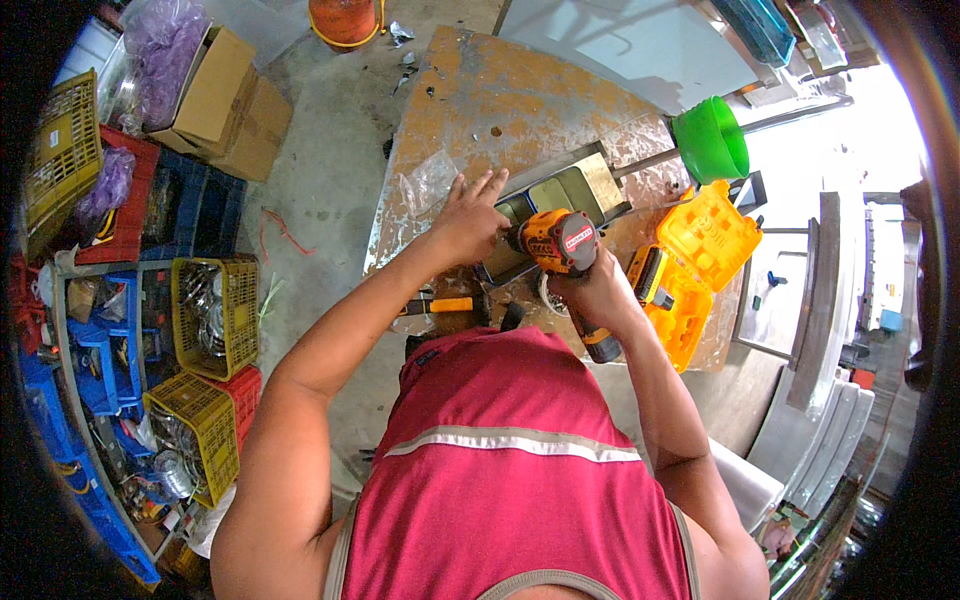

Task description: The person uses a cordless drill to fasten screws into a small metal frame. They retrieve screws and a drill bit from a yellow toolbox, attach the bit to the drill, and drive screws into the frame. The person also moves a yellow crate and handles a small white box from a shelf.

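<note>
Rusty metal counter [500, 100] in a cluttered workshop, left hand [468, 220] spread flat on a metal tray [565, 190], right hand [597, 290] gripping an orange cordless drill [560, 240], bit apparently at the tray's edge

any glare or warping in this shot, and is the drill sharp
Head view: daylight blows out the upper right beyond the green funnel; fisheye bends the shelf edges at left and leaves dark corners; the drill in the right hand looks sharp, as does the left hand.

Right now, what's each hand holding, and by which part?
The right hand grips the orange cordless drill by its handle. The left hand holds nothing; it presses flat on the metal box piece on the workbench.
</note>
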The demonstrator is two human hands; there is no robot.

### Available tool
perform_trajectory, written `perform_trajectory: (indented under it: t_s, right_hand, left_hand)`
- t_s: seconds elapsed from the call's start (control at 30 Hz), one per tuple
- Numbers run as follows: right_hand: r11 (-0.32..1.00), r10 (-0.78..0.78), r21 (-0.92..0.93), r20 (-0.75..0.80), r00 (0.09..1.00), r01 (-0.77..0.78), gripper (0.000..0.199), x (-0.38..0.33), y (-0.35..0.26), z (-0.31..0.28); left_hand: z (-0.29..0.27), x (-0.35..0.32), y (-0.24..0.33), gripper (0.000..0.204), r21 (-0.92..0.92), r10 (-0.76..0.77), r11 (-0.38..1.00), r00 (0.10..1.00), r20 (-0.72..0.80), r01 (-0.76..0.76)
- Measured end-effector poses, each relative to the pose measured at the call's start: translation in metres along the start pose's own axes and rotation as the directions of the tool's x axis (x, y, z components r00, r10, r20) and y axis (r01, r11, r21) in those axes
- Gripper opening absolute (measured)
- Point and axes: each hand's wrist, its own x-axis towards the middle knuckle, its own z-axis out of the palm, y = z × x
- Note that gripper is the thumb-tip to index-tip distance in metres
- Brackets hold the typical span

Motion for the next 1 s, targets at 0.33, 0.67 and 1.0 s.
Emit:
perform_trajectory:
  t_s: [0.33, 0.67, 1.0]
  right_hand:
    - [0.997, 0.076, 0.013, 0.034, 0.997, -0.077, 0.056, 0.01, 0.004, 0.002]
    - [0.991, 0.123, 0.051, 0.027, 0.992, -0.124, 0.051, 0.008, 0.009, 0.003]
    - [0.998, 0.025, 0.057, -0.013, 1.0, -0.024, 0.054, 0.005, 0.005, 0.004]
  left_hand:
    - [0.001, -0.064, -0.025, 0.12, -0.582, -0.246, 0.813, 0.914, -0.322, 0.013]
    - [0.112, -0.079, -0.001, 0.151, -0.427, -0.344, 0.897, 0.791, -0.506, 0.116]
    - [0.11, -0.073, -0.001, 0.134, -0.236, -0.248, 0.96, 0.85, -0.465, 0.151]
